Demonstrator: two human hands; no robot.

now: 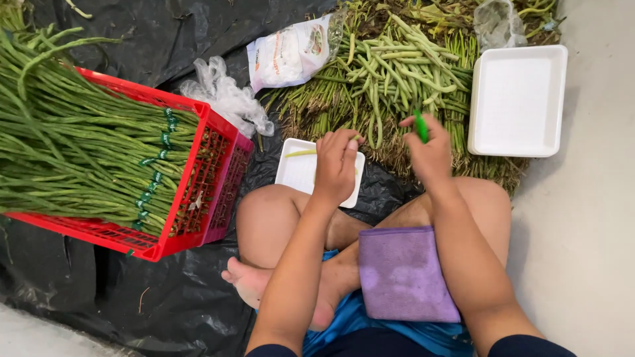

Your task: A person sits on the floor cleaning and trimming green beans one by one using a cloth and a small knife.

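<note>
Green long beans (390, 73) lie heaped on black plastic sheeting (165, 297) ahead of your crossed legs. Your left hand (336, 165) curls its fingers around a pale bean over the small white tray (296, 168); your right hand (428, 151) pinches a green piece (421, 125). Lay each bean flat inside the rim. Open floor runs right, beyond the large white tray (517, 100); the red crate (198, 178) hems your left.

The left hand (336, 165) is covering the middle of the small white foam tray (296, 170) and hiding most of the pale bean (301, 153) it grips. The green object (421, 127) in the right hand (430, 153) is blurring, so its kind is staying unclear. The picture's left edge is cutting off the bundled long beans (73, 152) and the red crate (198, 192), and the bottom edge is cutting off both upper arms.
</note>
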